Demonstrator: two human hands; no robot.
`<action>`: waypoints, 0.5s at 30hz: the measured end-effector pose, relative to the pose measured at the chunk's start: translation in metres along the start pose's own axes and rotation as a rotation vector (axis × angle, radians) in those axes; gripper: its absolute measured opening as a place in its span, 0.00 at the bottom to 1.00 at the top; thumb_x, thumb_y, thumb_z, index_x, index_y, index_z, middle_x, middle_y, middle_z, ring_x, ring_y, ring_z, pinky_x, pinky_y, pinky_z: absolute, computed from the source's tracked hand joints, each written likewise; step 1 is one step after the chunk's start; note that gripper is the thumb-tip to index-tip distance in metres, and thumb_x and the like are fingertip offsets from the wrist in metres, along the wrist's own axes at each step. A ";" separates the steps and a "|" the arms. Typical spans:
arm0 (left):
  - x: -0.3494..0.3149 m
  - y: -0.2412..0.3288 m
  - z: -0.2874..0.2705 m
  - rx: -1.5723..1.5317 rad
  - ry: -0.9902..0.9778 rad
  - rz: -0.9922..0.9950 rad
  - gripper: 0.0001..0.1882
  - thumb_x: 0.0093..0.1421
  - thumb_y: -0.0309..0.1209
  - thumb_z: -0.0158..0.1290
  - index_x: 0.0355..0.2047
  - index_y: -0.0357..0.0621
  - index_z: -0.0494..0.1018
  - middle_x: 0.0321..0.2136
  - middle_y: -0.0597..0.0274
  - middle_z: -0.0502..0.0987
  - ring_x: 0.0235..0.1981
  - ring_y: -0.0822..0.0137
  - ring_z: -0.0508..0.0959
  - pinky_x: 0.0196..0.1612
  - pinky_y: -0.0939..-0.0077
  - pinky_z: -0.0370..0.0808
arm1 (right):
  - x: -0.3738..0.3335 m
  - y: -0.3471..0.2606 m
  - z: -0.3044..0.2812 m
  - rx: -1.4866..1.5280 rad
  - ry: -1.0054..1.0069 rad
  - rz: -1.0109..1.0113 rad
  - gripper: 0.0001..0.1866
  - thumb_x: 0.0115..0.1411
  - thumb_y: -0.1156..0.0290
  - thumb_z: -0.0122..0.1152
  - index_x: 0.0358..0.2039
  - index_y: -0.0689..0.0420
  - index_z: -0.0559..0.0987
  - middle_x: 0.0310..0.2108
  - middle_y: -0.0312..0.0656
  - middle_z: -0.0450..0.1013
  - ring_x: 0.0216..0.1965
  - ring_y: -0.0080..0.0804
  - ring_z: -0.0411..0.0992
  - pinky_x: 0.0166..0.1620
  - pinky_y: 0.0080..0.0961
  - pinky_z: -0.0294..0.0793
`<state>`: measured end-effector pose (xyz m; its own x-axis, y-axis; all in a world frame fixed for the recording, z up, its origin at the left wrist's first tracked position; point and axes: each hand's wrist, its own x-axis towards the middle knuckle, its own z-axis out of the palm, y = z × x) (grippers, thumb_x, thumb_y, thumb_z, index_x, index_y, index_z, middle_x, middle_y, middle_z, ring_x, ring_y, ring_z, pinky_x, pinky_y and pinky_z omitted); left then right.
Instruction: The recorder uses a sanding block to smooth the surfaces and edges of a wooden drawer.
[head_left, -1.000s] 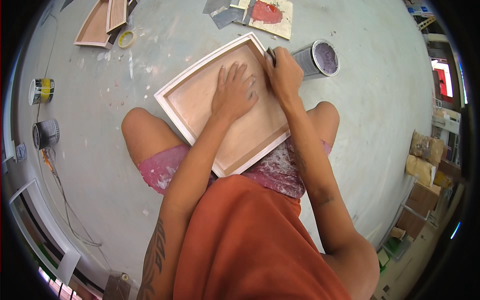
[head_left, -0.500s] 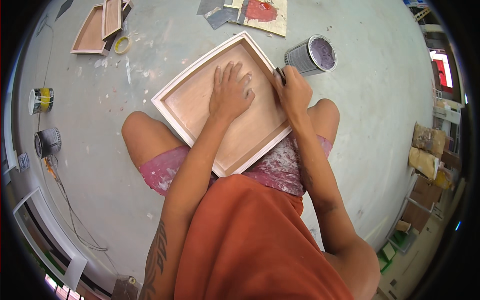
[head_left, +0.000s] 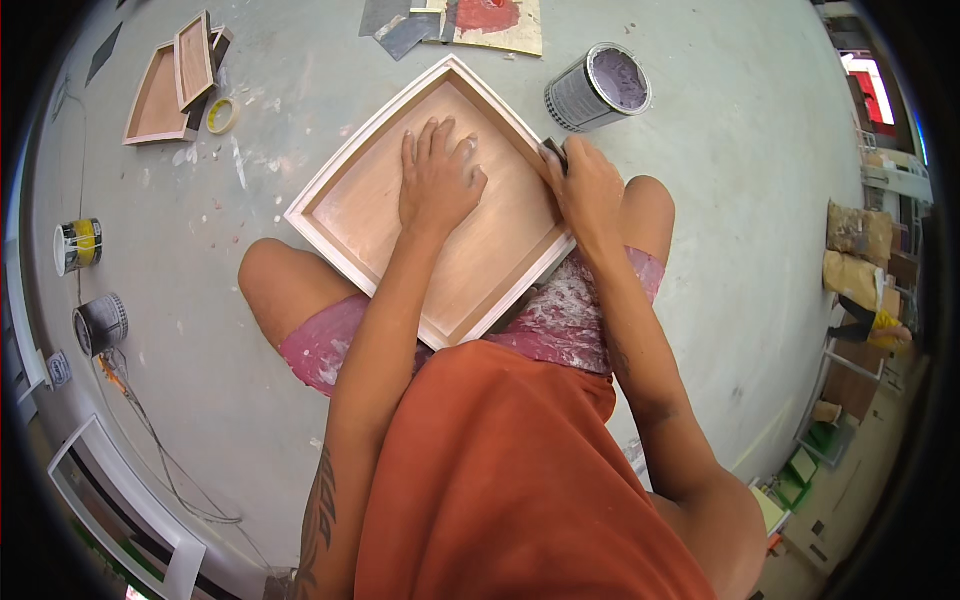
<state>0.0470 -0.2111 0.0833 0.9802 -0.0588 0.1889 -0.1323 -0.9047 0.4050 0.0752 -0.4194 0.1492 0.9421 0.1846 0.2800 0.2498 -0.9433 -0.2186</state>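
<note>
A shallow wooden tray (head_left: 360, 215) with pale raised sides lies tilted across my lap, one corner pointing away from me. My left hand (head_left: 440, 180) rests on the inside of its base, fingers spread and holding nothing. At the right-hand side of the tray, my right hand (head_left: 590, 190) is closed around a small dark piece of sandpaper (head_left: 554, 154), which touches the rim. Most of the sandpaper is hidden by the fingers.
An open can (head_left: 585, 95) of purple-grey paste stands just beyond my right hand. Smaller wooden trays (head_left: 155, 95) and a tape roll (head_left: 222, 116) lie far left. Grey sheets (head_left: 408, 38) and a red-smeared board (head_left: 505, 38) lie ahead. Cans (head_left: 100, 323) and a cable (head_left: 165, 470) are at left.
My right hand has slid a little along the rim toward me with the sandpaper. My left hand keeps its place in the tray. The whole view has turned slightly.
</note>
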 end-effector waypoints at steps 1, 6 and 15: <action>0.001 0.002 0.002 -0.003 -0.002 0.011 0.27 0.63 0.44 0.55 0.60 0.52 0.79 0.69 0.52 0.67 0.75 0.53 0.59 0.78 0.43 0.47 | -0.006 0.003 -0.004 -0.020 -0.029 0.029 0.13 0.65 0.61 0.66 0.32 0.56 0.76 0.32 0.46 0.77 0.36 0.51 0.78 0.37 0.51 0.74; 0.011 0.005 0.007 0.058 0.044 0.012 0.27 0.62 0.43 0.56 0.61 0.51 0.79 0.69 0.50 0.67 0.75 0.51 0.59 0.78 0.43 0.46 | 0.064 -0.024 0.040 0.088 0.081 -0.100 0.12 0.65 0.60 0.66 0.33 0.55 0.77 0.34 0.45 0.78 0.37 0.49 0.79 0.38 0.50 0.75; 0.007 0.002 0.006 0.065 0.030 -0.034 0.26 0.62 0.42 0.58 0.61 0.51 0.79 0.70 0.52 0.66 0.75 0.51 0.58 0.79 0.43 0.46 | 0.029 0.003 0.026 0.023 0.071 -0.129 0.08 0.65 0.62 0.65 0.36 0.52 0.78 0.33 0.39 0.76 0.37 0.43 0.78 0.39 0.44 0.75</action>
<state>0.0542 -0.2160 0.0799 0.9790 -0.0154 0.2034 -0.0880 -0.9316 0.3528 0.1087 -0.4101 0.1322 0.8837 0.2835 0.3724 0.3739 -0.9062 -0.1974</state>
